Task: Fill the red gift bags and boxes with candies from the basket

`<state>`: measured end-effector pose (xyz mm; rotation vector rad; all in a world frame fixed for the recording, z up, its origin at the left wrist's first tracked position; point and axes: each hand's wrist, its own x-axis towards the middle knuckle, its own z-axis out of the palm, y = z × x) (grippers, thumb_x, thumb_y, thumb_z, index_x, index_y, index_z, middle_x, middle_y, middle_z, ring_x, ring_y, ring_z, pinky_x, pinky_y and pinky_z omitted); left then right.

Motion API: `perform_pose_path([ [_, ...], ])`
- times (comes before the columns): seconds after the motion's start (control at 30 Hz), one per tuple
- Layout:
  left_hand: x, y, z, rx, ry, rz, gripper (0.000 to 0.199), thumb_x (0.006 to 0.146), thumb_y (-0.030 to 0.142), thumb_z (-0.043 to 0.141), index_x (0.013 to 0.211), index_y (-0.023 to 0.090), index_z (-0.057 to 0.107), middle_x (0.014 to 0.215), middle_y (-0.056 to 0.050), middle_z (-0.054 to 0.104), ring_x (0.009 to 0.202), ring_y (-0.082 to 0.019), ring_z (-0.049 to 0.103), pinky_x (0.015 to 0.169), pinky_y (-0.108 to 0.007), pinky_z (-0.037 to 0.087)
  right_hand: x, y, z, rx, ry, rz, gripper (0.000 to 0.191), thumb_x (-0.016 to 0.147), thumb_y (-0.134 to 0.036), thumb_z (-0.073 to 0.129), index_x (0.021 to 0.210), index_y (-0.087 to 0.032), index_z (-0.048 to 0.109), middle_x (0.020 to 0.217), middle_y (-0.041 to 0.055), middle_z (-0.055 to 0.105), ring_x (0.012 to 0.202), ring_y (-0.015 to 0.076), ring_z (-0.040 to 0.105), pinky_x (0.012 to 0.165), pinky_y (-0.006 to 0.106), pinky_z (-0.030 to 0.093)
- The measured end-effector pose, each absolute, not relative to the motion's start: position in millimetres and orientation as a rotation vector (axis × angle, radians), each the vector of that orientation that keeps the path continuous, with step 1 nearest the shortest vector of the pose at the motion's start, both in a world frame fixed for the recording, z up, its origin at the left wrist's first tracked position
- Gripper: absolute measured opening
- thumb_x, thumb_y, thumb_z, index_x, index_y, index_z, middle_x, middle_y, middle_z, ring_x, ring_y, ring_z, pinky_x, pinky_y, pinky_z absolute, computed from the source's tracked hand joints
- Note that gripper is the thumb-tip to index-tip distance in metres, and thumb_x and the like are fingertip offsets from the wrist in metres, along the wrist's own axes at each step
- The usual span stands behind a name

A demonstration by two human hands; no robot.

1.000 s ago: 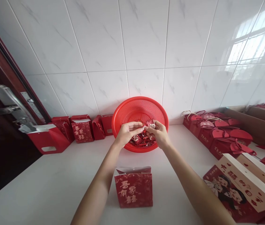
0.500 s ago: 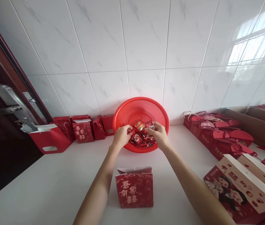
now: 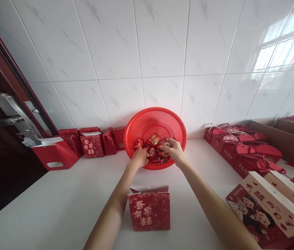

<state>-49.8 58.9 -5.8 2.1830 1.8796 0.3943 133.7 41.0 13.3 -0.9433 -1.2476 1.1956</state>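
Observation:
A red plastic mesh basket (image 3: 157, 116) leans back near the tiled wall, with wrapped red candies (image 3: 152, 153) and a gold-labelled piece (image 3: 154, 139) in its lower part. Over the basket's front left is my left hand (image 3: 139, 158), fingers pointing down among the candies; its fingertips are partly hidden. My right hand (image 3: 174, 150) is at the basket's right side, thumb and fingers closed around a red wrapped candy (image 3: 165, 142). An upright red gift box (image 3: 149, 211) with pale lettering and an open top stands between my forearms.
Several red boxes (image 3: 93, 145) stand along the wall at left, near a door handle (image 3: 19, 116). On the right lie red handled boxes (image 3: 240, 149), illustrated boxes (image 3: 261, 208) and a brown cardboard box (image 3: 279, 139). The white tabletop (image 3: 58, 201) lies beneath.
My left hand has moved down and slightly right among the candies. My right hand has shifted slightly left and down. The basket has moved slightly left.

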Motion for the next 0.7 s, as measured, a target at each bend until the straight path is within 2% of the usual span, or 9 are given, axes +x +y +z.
perform_pose_path([
  [0.17,-40.9,54.7,-7.4,2.185,1.975,0.183,0.019,0.079,0.023,0.063,0.088,0.012,0.075,0.137,-0.023,0.051,0.129,-0.042,0.047,0.109,-0.049,0.036,133.1,42.8,8.7,-0.964,-1.263,1.189,0.025,0.060,-0.030,0.072,0.072,-0.021,0.052,0.052,-0.0044,0.058,0.047,0.0143,0.058,0.045,0.024,0.045],
  [0.3,-36.8,52.6,-5.0,2.216,2.003,0.107,0.027,0.080,0.028,0.064,0.100,0.014,0.075,0.131,-0.023,0.055,0.129,-0.042,0.047,0.106,-0.050,0.037,133.0,45.1,3.6,-0.988,-1.279,1.183,0.024,0.061,-0.029,0.071,0.071,-0.021,0.051,0.053,-0.0041,0.059,0.046,0.0147,0.059,0.044,0.025,0.045],
  [0.4,-37.2,51.1,0.0,2.247,1.991,0.081,0.023,0.079,0.028,0.063,0.094,0.016,0.075,0.119,-0.021,0.063,0.122,-0.041,0.053,0.099,-0.048,0.041,133.2,46.6,1.1,-1.001,-1.281,1.184,0.024,0.061,-0.029,0.071,0.070,-0.021,0.051,0.052,-0.0044,0.059,0.046,0.0151,0.059,0.044,0.025,0.045],
  [0.5,-40.5,50.5,5.2,2.275,1.916,0.066,0.013,0.077,0.027,0.063,0.077,0.017,0.072,0.094,-0.016,0.070,0.103,-0.035,0.063,0.085,-0.039,0.046,133.4,47.4,0.0,-0.996,-1.284,1.188,0.022,0.062,-0.029,0.071,0.069,-0.022,0.051,0.050,-0.0050,0.057,0.046,0.0156,0.059,0.045,0.026,0.047],
  [0.6,-44.8,51.2,8.2,2.284,1.832,0.058,0.016,0.074,0.026,0.064,0.059,0.020,0.063,0.068,-0.007,0.065,0.078,-0.026,0.065,0.068,-0.030,0.044,133.4,47.9,-0.5,-0.998,-1.290,1.179,0.021,0.063,-0.029,0.070,0.069,-0.022,0.052,0.050,-0.0049,0.057,0.046,0.0156,0.059,0.045,0.026,0.047],
  [0.7,-48.4,51.7,10.0,2.271,1.786,0.068,0.026,0.071,0.026,0.063,0.048,0.020,0.051,0.055,-0.003,0.055,0.065,-0.021,0.059,0.059,-0.028,0.037,133.6,48.0,-0.2,-0.998,-1.303,1.167,0.019,0.063,-0.029,0.069,0.069,-0.022,0.052,0.049,-0.0057,0.057,0.046,0.0149,0.058,0.045,0.026,0.047],
])
